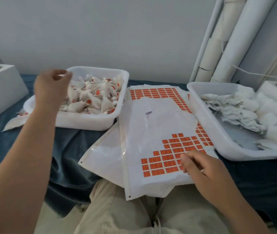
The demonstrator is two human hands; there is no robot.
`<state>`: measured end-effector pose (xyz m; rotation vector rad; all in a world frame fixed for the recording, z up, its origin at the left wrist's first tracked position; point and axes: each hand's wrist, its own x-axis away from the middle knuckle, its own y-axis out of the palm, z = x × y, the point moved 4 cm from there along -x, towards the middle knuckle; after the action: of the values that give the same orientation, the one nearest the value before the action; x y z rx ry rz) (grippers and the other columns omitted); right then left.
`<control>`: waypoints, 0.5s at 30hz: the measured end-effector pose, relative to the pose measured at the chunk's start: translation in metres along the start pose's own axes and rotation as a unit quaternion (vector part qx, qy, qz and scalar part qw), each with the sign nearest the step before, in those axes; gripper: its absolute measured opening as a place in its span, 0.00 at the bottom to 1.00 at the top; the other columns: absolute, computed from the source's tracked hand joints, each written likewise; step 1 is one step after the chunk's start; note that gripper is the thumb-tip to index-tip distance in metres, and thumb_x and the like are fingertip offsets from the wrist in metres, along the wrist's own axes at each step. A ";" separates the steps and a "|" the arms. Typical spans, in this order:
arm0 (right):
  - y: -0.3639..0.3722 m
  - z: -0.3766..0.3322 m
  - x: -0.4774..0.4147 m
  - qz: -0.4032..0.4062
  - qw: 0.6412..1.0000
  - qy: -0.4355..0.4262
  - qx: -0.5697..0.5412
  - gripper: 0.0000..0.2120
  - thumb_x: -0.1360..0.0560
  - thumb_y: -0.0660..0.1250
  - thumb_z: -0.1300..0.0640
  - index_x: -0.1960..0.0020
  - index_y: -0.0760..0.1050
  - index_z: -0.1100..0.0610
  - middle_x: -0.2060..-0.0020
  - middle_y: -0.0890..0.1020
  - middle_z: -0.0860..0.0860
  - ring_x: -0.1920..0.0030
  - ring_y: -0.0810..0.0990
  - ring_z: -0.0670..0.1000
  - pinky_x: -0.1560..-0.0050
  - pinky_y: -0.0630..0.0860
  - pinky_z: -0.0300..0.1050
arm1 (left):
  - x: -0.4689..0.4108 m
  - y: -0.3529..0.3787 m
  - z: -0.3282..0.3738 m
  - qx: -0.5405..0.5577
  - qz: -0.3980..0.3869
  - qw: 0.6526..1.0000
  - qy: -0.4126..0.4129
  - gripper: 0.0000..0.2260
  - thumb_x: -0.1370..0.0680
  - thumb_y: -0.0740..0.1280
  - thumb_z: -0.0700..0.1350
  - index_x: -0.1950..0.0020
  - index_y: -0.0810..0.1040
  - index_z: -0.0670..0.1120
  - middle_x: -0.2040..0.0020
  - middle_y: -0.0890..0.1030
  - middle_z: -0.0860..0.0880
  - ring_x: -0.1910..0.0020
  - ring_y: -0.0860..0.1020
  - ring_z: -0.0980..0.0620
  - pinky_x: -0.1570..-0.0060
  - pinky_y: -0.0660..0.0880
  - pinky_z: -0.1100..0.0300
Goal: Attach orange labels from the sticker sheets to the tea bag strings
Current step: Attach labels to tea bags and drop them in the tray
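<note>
The top sticker sheet (154,119) lies on my lap and the bed edge, with a block of orange labels (166,157) at its near end. My right hand (202,168) rests on that block, thumb and curled forefinger pinching at one orange label. More orange labels (153,93) show on a sheet beneath, at the far end. My left hand (50,88), blurred, hovers over the left white tray (83,122), fingers loosely curled with nothing plainly held. That tray holds several tea bags (94,97) with orange labels.
The right white tray (218,141) holds unlabelled tea bags (232,107) and white wadding. Blank backing sheets (107,159) jut out under the top sheet. A white box (1,92) stands at far left, and white pipes (225,39) run up the wall.
</note>
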<state>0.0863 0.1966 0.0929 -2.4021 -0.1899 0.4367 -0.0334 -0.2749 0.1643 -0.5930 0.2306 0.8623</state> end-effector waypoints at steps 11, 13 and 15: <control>-0.131 0.076 -0.055 0.199 0.960 0.115 0.157 0.12 0.18 0.63 0.43 0.42 0.82 0.46 0.42 0.81 0.42 0.45 0.78 0.42 0.46 0.70 0.42 | 0.229 0.045 0.054 0.176 -0.235 0.955 -0.051 0.19 0.21 0.63 0.69 0.56 0.86 0.58 0.66 0.82 0.51 0.74 0.72 0.60 0.74 0.72 0.63; -0.146 0.106 -0.091 0.087 0.952 0.159 0.246 0.13 0.16 0.62 0.49 0.41 0.84 0.52 0.34 0.78 0.52 0.34 0.76 0.52 0.40 0.66 0.44 | 0.263 0.066 0.060 0.163 -0.325 0.930 -0.061 0.21 0.24 0.61 0.68 0.59 0.85 0.55 0.66 0.83 0.52 0.75 0.75 0.59 0.75 0.72 0.69; -0.147 0.134 -0.119 -0.060 0.914 0.201 0.348 0.16 0.14 0.59 0.53 0.36 0.83 0.54 0.27 0.73 0.56 0.28 0.71 0.58 0.35 0.66 0.46 | 0.289 0.079 0.066 0.172 -0.381 0.906 -0.070 0.21 0.26 0.62 0.65 0.62 0.84 0.52 0.65 0.84 0.55 0.69 0.82 0.61 0.71 0.73 0.73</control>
<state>-0.0761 0.3593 0.1240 -1.7094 0.0096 -0.0611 0.0869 -0.0110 0.0653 -0.2418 0.0050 0.0915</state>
